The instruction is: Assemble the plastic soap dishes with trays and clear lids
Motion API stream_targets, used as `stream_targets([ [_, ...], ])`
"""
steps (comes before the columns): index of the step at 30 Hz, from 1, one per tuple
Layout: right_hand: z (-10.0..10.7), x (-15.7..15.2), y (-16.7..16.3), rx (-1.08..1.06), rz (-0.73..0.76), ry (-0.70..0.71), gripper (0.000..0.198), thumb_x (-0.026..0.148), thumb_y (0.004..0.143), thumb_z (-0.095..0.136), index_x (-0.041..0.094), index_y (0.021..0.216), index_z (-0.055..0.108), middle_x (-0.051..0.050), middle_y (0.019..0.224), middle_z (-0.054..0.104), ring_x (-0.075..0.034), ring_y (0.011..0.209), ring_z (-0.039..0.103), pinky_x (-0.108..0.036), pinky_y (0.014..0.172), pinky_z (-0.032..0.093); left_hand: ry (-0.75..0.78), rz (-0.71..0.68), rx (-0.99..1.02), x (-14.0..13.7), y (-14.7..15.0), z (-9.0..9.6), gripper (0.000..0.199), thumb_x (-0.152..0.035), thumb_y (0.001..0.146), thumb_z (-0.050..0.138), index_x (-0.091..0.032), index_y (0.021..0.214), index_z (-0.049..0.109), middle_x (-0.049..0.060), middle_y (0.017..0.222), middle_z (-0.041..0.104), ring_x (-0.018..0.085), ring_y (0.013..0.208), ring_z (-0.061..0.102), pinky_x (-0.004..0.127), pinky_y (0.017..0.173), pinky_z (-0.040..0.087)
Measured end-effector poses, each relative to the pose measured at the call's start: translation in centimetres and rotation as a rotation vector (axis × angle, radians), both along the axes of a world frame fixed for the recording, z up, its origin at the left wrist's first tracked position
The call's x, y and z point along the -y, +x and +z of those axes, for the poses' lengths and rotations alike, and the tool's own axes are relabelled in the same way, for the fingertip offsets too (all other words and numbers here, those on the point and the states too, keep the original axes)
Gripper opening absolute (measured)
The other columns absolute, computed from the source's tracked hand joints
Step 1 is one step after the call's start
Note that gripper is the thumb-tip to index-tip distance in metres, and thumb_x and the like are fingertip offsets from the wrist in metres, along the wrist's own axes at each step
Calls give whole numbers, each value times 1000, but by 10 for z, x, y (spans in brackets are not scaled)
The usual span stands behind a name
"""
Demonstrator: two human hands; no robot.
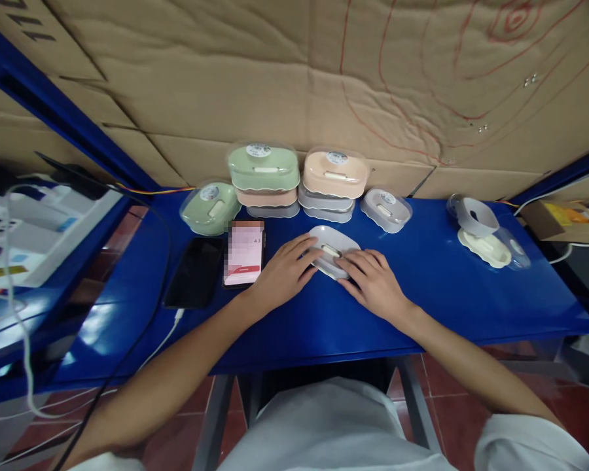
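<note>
A grey oval plastic soap dish (338, 238) with a small white piece at its middle lies on the blue table before me, without a clear cover over it. My left hand (285, 267) holds its left rim, fingers bent over the edge. On the opposite side my right hand (375, 281) grips the lower right edge, its fingertips near the white piece. The thumbs and undersides of the fingers are partly hidden, so how firmly they press cannot be told.
Behind stand stacked dishes with clear covers: green (265, 171), peach (334, 173), a single green one (210, 208) and a grey one (387, 209). Loose grey (477, 216) and cream (485, 248) parts lie right. A lit phone (244, 255) and a dark phone (195, 271) lie left. Cardboard (226, 78) stands behind.
</note>
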State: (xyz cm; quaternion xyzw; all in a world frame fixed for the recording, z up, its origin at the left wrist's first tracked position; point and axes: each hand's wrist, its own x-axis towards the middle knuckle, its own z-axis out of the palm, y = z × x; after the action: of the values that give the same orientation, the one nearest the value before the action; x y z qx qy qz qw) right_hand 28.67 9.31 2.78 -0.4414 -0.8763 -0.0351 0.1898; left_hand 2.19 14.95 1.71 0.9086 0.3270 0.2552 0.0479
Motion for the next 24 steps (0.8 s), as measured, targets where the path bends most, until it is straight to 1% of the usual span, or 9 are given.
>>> stream_targets([
  [4,-3,2,3,-34,52,-30,42,26,110,55,26,151,63,-11,149,70,-30,144,62,-57,123,47,44,0,-75,1,-5,2,24,-18,105,61,-21,126,72,12,133,72,34,130,62,55,107,54],
  [8,9,-22,39,-80,156,-133,40,33,112,52,30,150,65,-6,154,66,-26,149,58,-56,128,42,44,-74,-100,9,-4,10,17,-25,105,65,-24,119,74,9,113,72,31,115,64,56,108,47],
  [10,20,-47,73,-95,-14,-112,39,36,113,48,27,146,67,-8,153,68,-27,147,59,-53,126,44,-9,-153,-93,14,-1,14,16,-30,104,68,-24,118,73,8,108,69,28,111,64,53,109,46],
  [12,29,-76,111,-18,-389,-41,42,35,112,45,20,146,66,-13,152,68,-29,145,59,-50,123,44,-54,-222,-105,20,1,17,20,-32,104,69,-23,122,71,8,110,68,27,111,64,51,109,45],
  [13,32,-90,129,54,-613,-8,46,35,112,43,16,148,63,-16,154,65,-30,145,58,-50,124,41,-62,-242,-117,22,3,18,23,-31,104,69,-23,125,70,8,112,68,27,112,64,50,109,44],
  [16,33,-126,171,133,-953,8,52,24,108,37,-2,148,57,-33,150,60,-39,146,52,-62,127,23,-49,-258,-150,24,4,19,27,-27,105,66,-22,131,66,8,116,68,28,115,63,50,109,43],
  [18,29,-141,185,154,-1071,-17,50,17,104,39,-9,142,58,-39,141,62,-42,144,51,-69,123,21,-32,-259,-161,24,3,20,27,-26,105,65,-22,132,65,8,116,67,28,115,62,49,109,42],
  [20,24,-148,189,171,-1168,-57,47,12,99,41,-8,136,61,-40,131,67,-44,139,53,-75,117,24,-20,-261,-172,24,3,20,27,-26,106,65,-22,132,64,8,116,67,28,115,62,49,108,42],
  [24,24,-137,177,170,-1150,-62,43,12,95,46,5,134,64,-29,119,74,-41,133,57,-76,115,24,-13,-258,-183,24,3,21,27,-27,106,65,-22,133,63,8,116,67,28,115,62,49,109,42],
])
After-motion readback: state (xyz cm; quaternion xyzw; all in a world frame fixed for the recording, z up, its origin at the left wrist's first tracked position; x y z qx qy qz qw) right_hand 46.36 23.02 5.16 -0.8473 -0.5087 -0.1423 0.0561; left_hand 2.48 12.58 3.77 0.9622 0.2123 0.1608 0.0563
